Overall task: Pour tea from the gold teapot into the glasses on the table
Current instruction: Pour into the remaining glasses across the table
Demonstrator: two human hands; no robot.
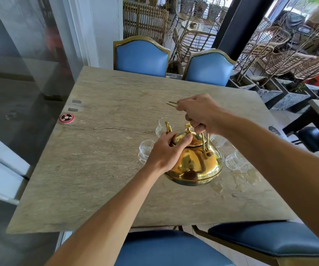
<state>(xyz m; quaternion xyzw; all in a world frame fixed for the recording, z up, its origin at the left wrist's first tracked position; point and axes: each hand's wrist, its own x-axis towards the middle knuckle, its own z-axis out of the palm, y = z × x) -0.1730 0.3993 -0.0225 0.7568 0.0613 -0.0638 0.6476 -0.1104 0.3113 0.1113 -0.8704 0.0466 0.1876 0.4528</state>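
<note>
A shiny gold teapot (pixel 195 166) is at the middle right of the stone table (pixel 101 150), its spout pointing away from me. My right hand (pixel 198 114) is closed around the teapot's wire handle above the lid. My left hand (pixel 166 152) rests on the lid with fingers and thumb pressing it. Several clear glasses surround the pot: one at its left (pixel 145 150), one behind the spout (pixel 161 125), one at the right (pixel 237 160), and one partly hidden behind the handle (pixel 219 140).
Spilled liquid (pixel 237 181) wets the table to the right of the pot. A red round call button (pixel 67 118) lies near the left edge. Blue chairs stand at the far side (pixel 141 56) and near side (pixel 174 248). Glass wall at left.
</note>
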